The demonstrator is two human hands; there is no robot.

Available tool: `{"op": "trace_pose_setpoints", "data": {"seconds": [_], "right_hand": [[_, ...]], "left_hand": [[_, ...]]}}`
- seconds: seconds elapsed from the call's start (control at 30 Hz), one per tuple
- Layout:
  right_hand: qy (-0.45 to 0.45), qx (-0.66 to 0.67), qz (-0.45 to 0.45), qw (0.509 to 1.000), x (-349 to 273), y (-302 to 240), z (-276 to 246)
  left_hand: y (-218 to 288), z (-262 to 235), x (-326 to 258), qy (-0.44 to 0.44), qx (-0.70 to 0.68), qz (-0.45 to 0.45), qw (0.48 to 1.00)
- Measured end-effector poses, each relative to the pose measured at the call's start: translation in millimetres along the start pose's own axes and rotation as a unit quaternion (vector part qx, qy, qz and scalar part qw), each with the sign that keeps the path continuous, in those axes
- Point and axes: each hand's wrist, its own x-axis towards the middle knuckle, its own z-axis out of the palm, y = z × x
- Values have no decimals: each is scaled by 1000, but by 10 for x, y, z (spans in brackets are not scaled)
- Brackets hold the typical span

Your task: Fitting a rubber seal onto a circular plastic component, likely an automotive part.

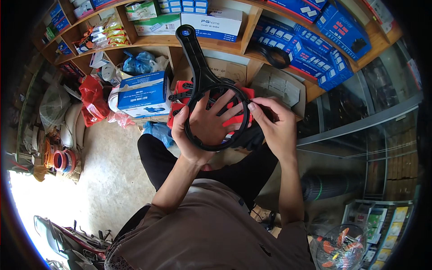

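Note:
My left hand [204,123] holds a black plastic ring wrench [198,72], palm up, with fingers spread through its round loop; the long handle points up toward the shelves. My right hand [274,123] pinches the loop's right edge between thumb and fingers. Behind both hands sits a red and black object [180,96], partly hidden. Something black [249,137] lies under my right hand, unclear what.
Wooden shelves [157,41] hold blue and white boxes. A blue and white carton [144,94] and a red plastic bag [92,101] stand at the left. A glass cabinet [360,126] is at the right. My black-trousered knee [153,153] is below.

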Motion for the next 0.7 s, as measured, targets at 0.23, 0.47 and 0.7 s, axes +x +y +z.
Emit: {"op": "trace_pose_setpoints", "data": {"seconds": [0.23, 0.47, 0.7], "right_hand": [[76, -205, -197, 956, 6, -32, 77], [62, -253, -253, 932, -27, -9, 177], [36, -242, -278, 929, 86, -65, 234]], "left_hand": [[-16, -21, 4, -24, 8, 2, 1000], [-17, -30, -38, 6, 42, 12, 999], [-93, -43, -128, -12, 44, 22, 999]]}}
